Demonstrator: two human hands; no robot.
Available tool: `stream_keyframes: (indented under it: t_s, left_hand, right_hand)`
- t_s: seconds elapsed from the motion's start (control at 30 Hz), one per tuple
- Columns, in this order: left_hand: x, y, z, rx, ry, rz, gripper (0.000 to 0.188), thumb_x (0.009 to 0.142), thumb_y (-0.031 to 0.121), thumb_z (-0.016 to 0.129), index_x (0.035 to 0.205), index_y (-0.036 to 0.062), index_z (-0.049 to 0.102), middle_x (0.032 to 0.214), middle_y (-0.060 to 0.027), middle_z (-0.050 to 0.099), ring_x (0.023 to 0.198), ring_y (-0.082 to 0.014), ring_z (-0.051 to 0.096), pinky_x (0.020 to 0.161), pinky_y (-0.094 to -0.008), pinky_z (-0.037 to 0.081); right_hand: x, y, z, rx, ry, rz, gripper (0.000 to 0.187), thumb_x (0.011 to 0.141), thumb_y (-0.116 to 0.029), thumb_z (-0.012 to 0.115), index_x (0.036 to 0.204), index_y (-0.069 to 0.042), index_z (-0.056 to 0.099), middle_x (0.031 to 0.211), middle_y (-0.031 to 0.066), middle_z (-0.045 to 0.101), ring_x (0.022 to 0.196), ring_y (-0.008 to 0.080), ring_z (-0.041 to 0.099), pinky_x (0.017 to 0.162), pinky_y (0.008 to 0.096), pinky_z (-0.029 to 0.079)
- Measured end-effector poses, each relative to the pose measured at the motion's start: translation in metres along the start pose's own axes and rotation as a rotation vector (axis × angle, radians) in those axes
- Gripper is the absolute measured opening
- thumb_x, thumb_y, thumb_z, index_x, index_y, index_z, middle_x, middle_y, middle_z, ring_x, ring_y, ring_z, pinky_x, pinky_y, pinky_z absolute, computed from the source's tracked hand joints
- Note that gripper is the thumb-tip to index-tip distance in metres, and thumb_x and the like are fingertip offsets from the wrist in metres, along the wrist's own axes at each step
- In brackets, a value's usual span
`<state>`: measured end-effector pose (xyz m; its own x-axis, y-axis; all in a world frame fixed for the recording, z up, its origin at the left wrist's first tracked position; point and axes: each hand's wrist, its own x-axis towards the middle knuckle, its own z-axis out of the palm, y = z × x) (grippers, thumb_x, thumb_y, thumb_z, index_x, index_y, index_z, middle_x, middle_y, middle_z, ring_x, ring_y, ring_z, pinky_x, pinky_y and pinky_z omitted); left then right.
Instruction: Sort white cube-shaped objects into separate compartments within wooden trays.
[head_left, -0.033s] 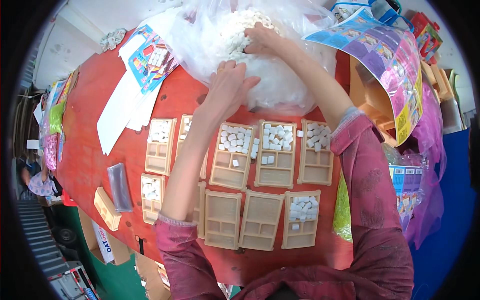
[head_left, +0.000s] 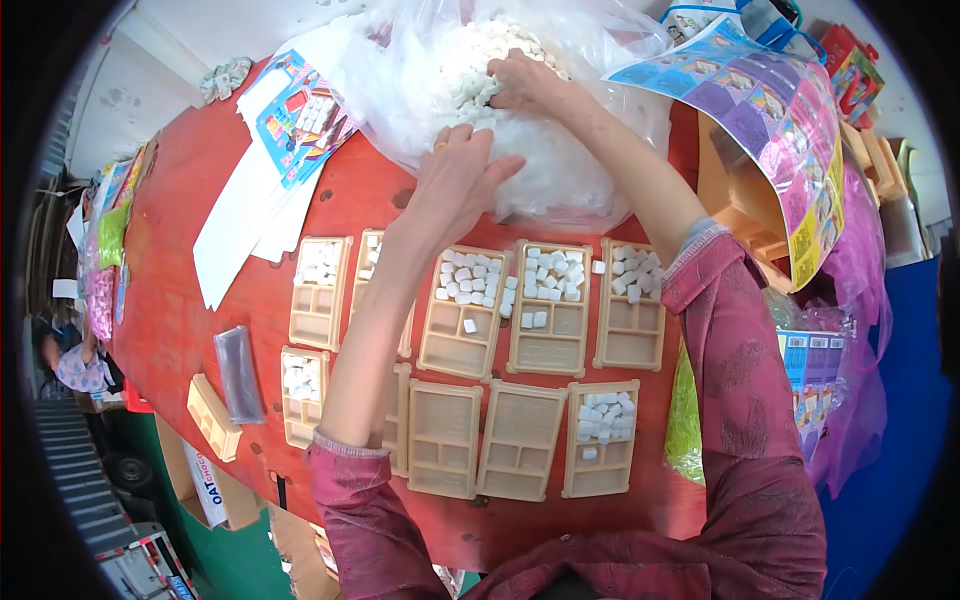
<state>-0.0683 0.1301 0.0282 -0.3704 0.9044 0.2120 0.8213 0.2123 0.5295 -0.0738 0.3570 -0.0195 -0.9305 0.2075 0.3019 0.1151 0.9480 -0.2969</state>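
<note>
A large clear plastic bag (head_left: 575, 185) lies open at the table's far side, with a heap of small white rounded cubes (head_left: 480, 55) in it. My right hand (head_left: 530, 85) reaches into this heap, its fingers curled down among the cubes, the tips partly hidden. At the bag's near edge is my left hand (head_left: 455, 185), fingers bent forward and thumb spread to the right; I see nothing in it. Beige compartment trays stand in two rows nearer to me. White cubes fill the far compartment of several, such as one tray (head_left: 455, 345); another tray (head_left: 443, 400) holds none. My left forearm hides some trays.
Printed cards and white sheets (head_left: 240, 215) lie at the left on the red table (head_left: 180, 240). A grey plastic-wrapped bundle (head_left: 239, 375) and a tilted beige tray (head_left: 213, 418) are near the left edge. A large printed sheet (head_left: 765, 130) curves over a cardboard box (head_left: 730, 190) at right.
Both hands have shifted only very slightly at the bag. The trays and the cubes in them look the same.
</note>
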Motion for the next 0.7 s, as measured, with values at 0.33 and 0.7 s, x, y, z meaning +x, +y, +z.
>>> stream_keyframes:
  t_s: [0.33,0.7]
  left_hand:
    - [-0.018,0.006,0.024,0.367,-0.090,0.071,0.071,0.081,0.026,0.066,0.136,-0.0037,0.032,0.141,-0.0292,0.031,0.130,-0.0449,0.033,0.104,-0.0482,0.034]
    - [-0.055,0.033,-0.054,-0.777,0.277,-0.127,0.019,0.087,0.010,0.052,0.091,-0.0060,0.061,0.077,-0.0113,0.066,0.067,-0.0207,0.061,0.061,-0.0306,0.048]
  right_hand:
    - [0.028,0.070,0.016,-0.060,0.385,-0.026,0.032,0.081,-0.028,0.060,0.085,0.004,0.066,0.071,0.0244,0.062,0.070,0.0409,0.062,0.068,0.0465,0.049]
    - [-0.019,-0.080,-0.094,1.203,-0.079,0.358,0.018,0.084,-0.012,0.064,0.098,0.000,0.060,0.076,0.0079,0.061,0.051,0.0118,0.053,0.037,0.0229,0.036]
